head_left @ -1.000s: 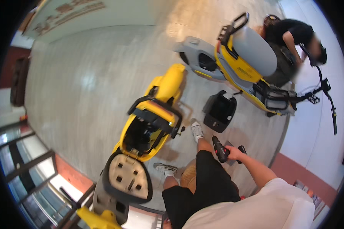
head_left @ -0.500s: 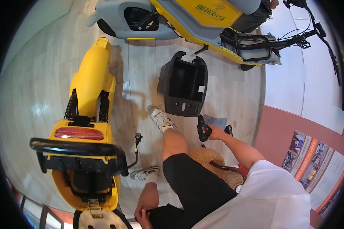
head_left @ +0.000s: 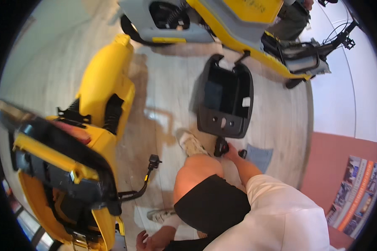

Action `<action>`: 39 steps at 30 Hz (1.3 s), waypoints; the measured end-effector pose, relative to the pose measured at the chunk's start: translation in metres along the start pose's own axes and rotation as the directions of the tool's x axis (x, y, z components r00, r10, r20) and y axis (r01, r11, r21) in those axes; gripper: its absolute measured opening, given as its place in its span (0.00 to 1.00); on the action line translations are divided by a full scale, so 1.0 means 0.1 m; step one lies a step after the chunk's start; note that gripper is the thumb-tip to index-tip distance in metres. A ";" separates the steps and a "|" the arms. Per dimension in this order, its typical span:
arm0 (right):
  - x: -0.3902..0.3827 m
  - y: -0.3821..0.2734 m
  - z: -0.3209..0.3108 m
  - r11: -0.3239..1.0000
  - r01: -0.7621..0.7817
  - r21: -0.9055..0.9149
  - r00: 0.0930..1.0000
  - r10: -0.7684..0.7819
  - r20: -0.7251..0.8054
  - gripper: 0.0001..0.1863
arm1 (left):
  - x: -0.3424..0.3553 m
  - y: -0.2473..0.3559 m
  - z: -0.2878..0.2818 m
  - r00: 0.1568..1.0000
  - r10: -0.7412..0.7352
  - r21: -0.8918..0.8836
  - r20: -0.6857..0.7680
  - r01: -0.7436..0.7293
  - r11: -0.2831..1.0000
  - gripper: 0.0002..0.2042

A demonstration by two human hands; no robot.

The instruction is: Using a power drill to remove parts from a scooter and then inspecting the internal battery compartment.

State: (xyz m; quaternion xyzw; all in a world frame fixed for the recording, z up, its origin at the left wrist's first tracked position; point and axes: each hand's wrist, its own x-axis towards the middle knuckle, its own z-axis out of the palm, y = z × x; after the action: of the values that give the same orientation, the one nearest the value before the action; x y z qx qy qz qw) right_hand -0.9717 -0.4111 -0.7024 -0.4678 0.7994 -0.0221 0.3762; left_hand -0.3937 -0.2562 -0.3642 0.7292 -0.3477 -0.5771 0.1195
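My right hand [head_left: 232, 152] grips a black cordless drill [head_left: 220, 147], held low beside my right leg, near the front end of a black plastic bin [head_left: 232, 129] on the floor. My left hand [head_left: 144, 238] hangs by my lower leg, fingers loosely bent and apart, holding nothing. To my left stands a yellow scooter [head_left: 102, 79] with a black rear rack [head_left: 54, 142], an open under-seat compartment and a cable with a black connector [head_left: 154, 162] sticking out beside it.
A second yellow-and-grey scooter [head_left: 234, 25] lies across the top of the view, with a partly visible person [head_left: 289, 23] behind it. A blue-grey sheet [head_left: 259, 159] lies on the floor at right. A white-and-pink wall [head_left: 331, 100] with a poster [head_left: 355, 192] borders the right side.
The view has swung onto the near scooter and bin. My body has leaned lower, bringing the drill toward the floor by the bin; my left hand has moved into view at the bottom.
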 end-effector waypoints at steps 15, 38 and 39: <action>-0.06 -0.52 0.26 0.987 0.082 -0.136 0.997 -0.080 0.018 0.39 | -1.25 0.22 0.80 0.925 -0.001 0.605 -0.381 0.250 0.756 0.21; -0.97 3.53 -0.33 0.237 -0.787 0.569 0.235 0.969 -0.078 0.47 | -1.38 0.51 1.35 0.964 0.244 0.686 0.103 -0.247 0.684 0.12; -0.92 3.40 -0.30 0.243 -0.796 0.555 0.264 0.963 -0.043 0.47 | -1.48 0.64 1.37 0.968 0.235 0.692 0.088 -0.229 0.685 0.12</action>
State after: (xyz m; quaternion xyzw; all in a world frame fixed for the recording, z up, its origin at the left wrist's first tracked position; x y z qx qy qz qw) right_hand -1.2131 -0.1598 -0.7590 0.1885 0.9479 -0.0650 0.2485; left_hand -0.5578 -0.1765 -0.2569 0.6726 -0.6282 -0.3806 -0.0903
